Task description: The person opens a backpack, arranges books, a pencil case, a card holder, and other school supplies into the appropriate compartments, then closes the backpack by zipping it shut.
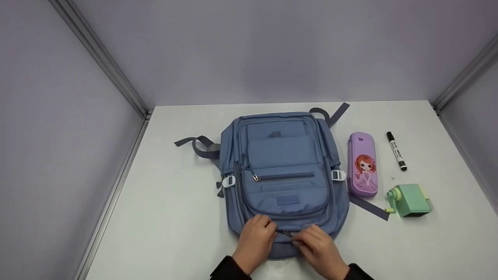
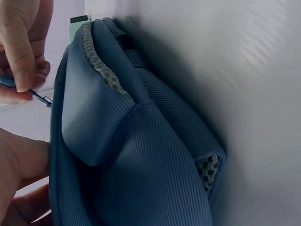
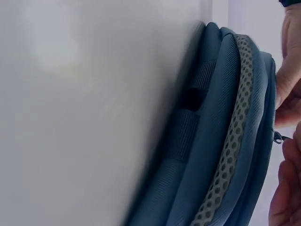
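Inventory on the white table (image 1: 175,217): one blue backpack (image 1: 282,171), one purple pencil case (image 1: 362,164), one black marker (image 1: 396,151), one green sharpener (image 1: 409,200). The backpack lies flat at the centre with its front pockets facing up; the other three items sit to its right, apart from it and from each other.

Both of my hands work at the backpack's near edge. My left hand (image 1: 255,241) rests on the fabric with its fingers curled against the edge just left of the zipper pull (image 1: 288,234); whether those fingers pinch anything, I cannot tell. My right hand (image 1: 321,249) has its thumb and fingertips closed together on the zipper pull, a pinch grip with no visible gap. The left wrist view confirms fingertips (image 2: 23,70) clamped on a thin metal pull beside the bag's top seam. The two hands sit close, the pull between them.
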`<state>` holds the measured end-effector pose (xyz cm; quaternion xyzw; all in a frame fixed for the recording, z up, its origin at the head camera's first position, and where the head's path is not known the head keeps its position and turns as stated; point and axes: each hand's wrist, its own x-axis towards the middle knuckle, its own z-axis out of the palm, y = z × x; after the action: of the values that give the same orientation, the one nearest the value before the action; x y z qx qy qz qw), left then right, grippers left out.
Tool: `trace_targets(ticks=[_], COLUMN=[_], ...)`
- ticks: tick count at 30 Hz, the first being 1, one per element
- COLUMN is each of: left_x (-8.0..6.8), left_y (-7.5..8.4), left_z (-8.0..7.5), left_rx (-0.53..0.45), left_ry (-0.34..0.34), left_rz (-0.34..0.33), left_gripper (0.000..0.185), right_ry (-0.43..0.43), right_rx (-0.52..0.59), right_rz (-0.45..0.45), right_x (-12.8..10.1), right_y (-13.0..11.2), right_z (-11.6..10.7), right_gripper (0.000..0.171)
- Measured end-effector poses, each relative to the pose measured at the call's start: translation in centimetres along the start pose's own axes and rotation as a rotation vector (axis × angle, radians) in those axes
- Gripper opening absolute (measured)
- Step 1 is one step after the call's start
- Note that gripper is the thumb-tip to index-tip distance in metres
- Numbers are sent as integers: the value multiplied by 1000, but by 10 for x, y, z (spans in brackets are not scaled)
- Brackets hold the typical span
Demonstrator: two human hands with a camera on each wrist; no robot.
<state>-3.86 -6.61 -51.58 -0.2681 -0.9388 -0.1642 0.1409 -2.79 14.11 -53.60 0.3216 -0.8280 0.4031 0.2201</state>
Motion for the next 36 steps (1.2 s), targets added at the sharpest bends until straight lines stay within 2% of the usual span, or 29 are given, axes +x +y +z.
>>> trace_targets(ticks=[7,16,22,28,36], left_x=[1,0,1,2,8], left_y=[0,0,-1,-3,-1], left_z=[7,9,4,-1,-8], left_rx=[128,149,161,149,107], left_ry=[108,213,259,298,348], left_rz=[48,55,50,33,-10], left_gripper=[16,24,27,28,28], right_ry=[30,88,139,86,-28], right_rx=[11,-44,-96,-165,-234], right_rz=[81,311,408,549,575], right_x=[-5,-7,-1,14,55], right_y=[7,18,35,55,92], right_z=[-15,-44,-70,-91,-97], right_gripper=[41,39,36,31,14])
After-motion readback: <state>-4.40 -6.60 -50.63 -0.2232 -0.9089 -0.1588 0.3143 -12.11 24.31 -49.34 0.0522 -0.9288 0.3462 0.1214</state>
